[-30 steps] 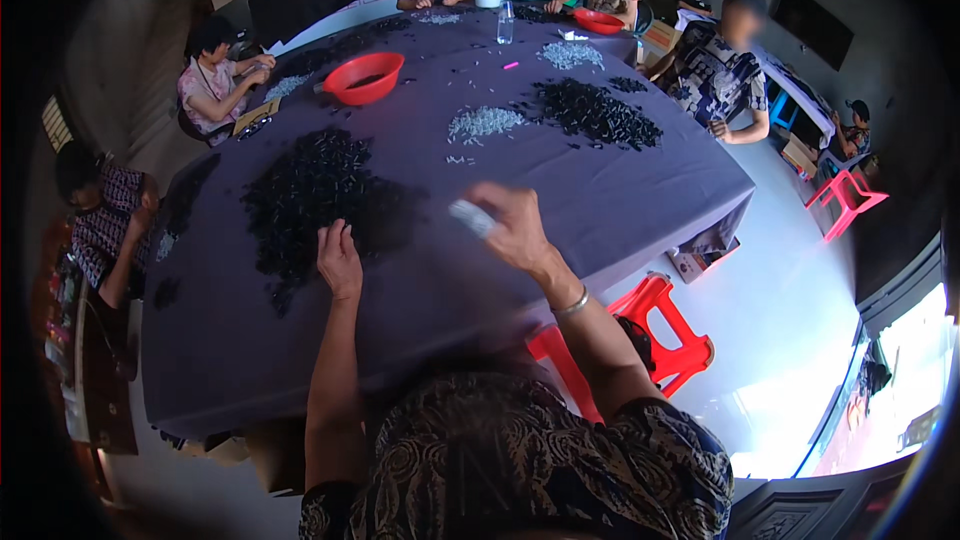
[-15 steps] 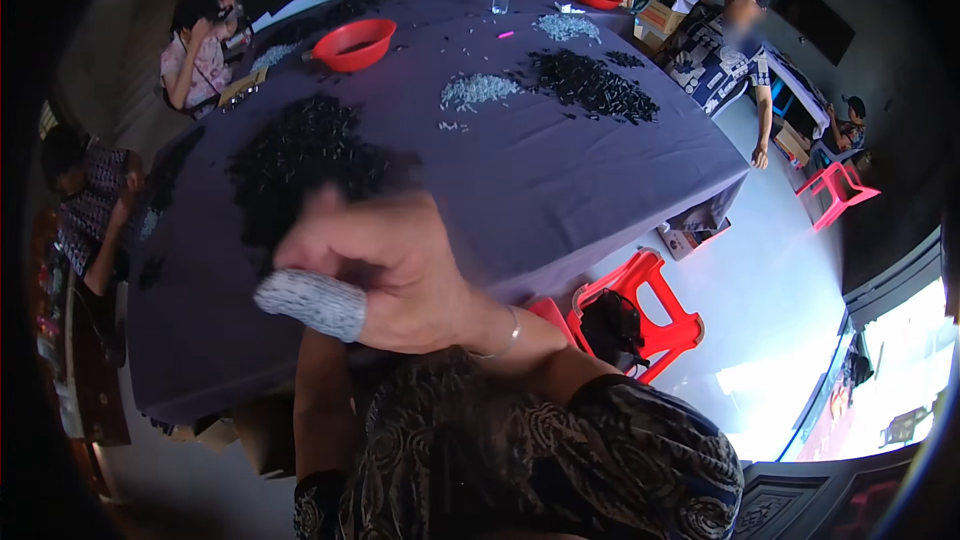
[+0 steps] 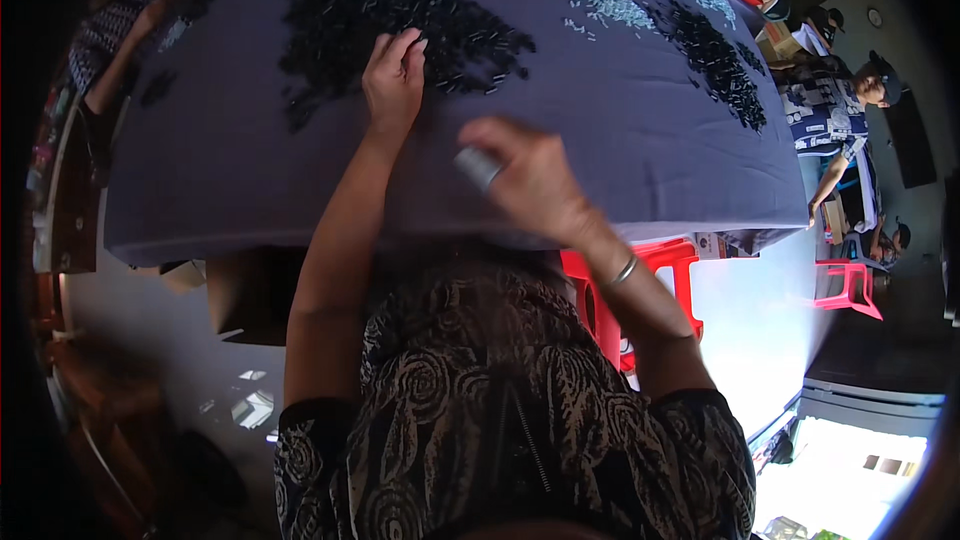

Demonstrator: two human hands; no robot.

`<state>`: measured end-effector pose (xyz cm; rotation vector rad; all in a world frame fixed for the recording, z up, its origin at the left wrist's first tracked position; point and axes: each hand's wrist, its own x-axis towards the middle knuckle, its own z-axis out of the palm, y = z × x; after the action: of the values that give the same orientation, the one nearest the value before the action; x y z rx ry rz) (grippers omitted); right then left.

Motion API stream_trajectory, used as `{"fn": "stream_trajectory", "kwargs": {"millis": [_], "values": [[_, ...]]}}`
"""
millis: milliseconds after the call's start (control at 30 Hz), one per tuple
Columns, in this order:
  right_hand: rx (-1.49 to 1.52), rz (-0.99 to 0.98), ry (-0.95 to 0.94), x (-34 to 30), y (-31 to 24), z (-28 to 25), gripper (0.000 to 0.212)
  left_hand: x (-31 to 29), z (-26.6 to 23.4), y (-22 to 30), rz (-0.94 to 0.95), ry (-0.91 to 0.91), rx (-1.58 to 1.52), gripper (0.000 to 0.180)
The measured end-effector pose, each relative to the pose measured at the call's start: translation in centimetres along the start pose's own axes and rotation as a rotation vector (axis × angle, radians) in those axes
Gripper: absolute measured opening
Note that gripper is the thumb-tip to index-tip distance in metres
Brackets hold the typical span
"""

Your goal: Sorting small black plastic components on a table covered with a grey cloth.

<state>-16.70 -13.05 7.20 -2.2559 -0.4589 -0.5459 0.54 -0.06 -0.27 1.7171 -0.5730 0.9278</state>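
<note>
A broad pile of small black tube-like pieces point(image 3: 400, 0) lies spread on the dark purple-grey tablecloth point(image 3: 640, 160). At the pile's near edge is my left hand point(image 3: 393, 85), its fingers bent and drawn together; whatever may be between the fingertips is too small to make out. My right hand point(image 3: 540, 180) hovers over the cloth near the table's front edge, to the right of the left hand and apart from it. It is smeared by motion, so its grip cannot be read. A grey knitted finger cover point(image 3: 478, 169) sits on one digit, and a bracelet point(image 3: 625, 269) circles the wrist.
Pale small pieces point(image 3: 612, 6) and another black pile point(image 3: 715, 60) lie farther right. A red stool point(image 3: 680, 275) stands under the table's right front edge. One person point(image 3: 835, 110) sits beyond the right side, another point(image 3: 125, 30) at the left. An open cardboard box point(image 3: 250, 290) stands below.
My view has tipped down toward my body. The right hand, earlier raised close in front, has moved lower and right, and the left hand now shows at the black pile.
</note>
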Motion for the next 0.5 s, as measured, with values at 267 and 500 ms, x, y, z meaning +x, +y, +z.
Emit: {"fn": "stream_trajectory", "kwargs": {"millis": [267, 500], "values": [[0.067, 0.469, 0.107, 4.5, 15.0, -3.9, 0.02, 0.2, -0.4, -0.6, -0.137, 0.1, -0.076, 0.016], [-0.318, 0.36, -0.023, 10.3, 20.1, -2.4, 0.027, 0.1, -0.1, -0.8, -0.178, 0.051, -0.039, 0.016]]}}
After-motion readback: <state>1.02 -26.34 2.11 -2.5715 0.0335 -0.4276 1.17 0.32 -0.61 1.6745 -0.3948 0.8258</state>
